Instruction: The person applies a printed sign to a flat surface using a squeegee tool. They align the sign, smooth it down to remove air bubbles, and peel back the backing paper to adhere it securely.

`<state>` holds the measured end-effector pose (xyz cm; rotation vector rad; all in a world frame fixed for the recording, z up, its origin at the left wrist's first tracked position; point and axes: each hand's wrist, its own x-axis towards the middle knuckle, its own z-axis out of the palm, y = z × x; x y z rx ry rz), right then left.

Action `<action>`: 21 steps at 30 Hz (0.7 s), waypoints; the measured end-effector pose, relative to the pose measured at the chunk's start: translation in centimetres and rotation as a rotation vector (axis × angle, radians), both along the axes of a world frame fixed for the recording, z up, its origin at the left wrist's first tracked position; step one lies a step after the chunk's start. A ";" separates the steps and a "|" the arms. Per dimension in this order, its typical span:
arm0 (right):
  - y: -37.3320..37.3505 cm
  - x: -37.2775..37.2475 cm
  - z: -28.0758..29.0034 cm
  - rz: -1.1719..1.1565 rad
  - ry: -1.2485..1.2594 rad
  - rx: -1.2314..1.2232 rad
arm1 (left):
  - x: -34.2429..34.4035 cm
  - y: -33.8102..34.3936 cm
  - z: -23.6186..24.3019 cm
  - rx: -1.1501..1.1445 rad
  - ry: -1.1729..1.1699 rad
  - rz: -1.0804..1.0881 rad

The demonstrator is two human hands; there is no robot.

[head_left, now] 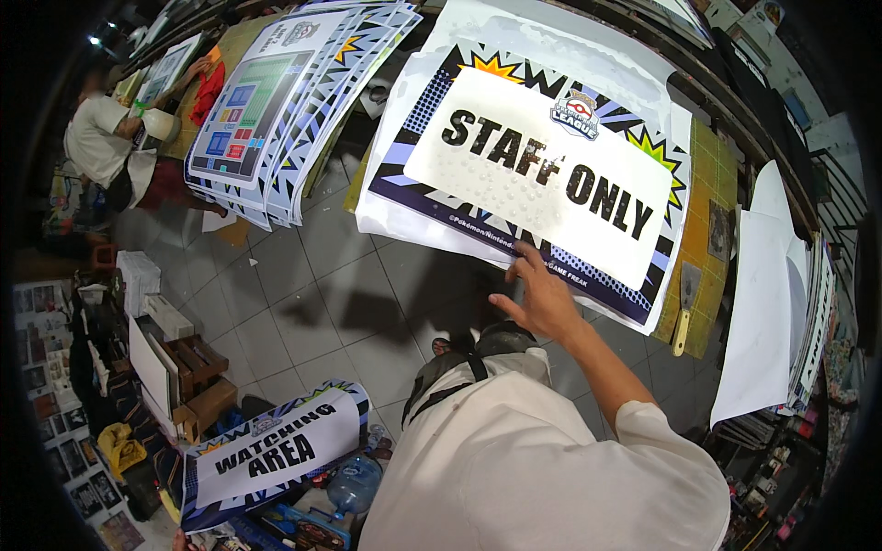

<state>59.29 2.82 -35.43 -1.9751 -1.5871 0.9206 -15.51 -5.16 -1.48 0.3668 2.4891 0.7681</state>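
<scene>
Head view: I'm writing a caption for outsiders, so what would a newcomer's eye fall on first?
Probably the big sign at top centre, with bold black letters, droplet-like spots on its white panel and the right hand at its lower edge. Next might come the curved sign at lower left, then the overlapping prints at upper left.

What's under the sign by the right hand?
White sheets jut out beyond the sign; below them, a yellowish gridded mat shows at right. Anything beneath the sign's middle is covered.
</scene>
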 end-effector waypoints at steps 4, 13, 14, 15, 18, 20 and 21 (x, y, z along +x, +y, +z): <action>-1.4 -1.8 -1.1 0.141 0.844 -0.128 | -1.3 -0.4 -0.3 -0.020 -0.011 -0.029; -15.6 -0.9 -24.8 -0.088 0.512 -0.510 | -3.5 -0.5 -0.8 0.001 -0.019 -0.025; -17.9 -0.5 -25.2 -0.289 0.791 -0.731 | -3.7 -0.6 -0.8 -0.002 -0.018 -0.033; -19.4 -0.3 -24.7 -0.456 0.995 -0.894 | -3.5 -0.5 -1.0 0.002 -0.017 -0.032; -22.9 -1.4 -23.4 -0.740 1.332 -1.045 | -2.6 0.3 -0.7 -0.014 -0.004 -0.047; -22.4 -2.2 -23.2 -0.820 1.482 -1.002 | -1.9 1.0 -0.9 -0.027 0.005 -0.058; -21.8 -2.7 -22.9 -0.835 1.521 -0.981 | -1.6 1.3 -0.9 -0.035 0.012 -0.062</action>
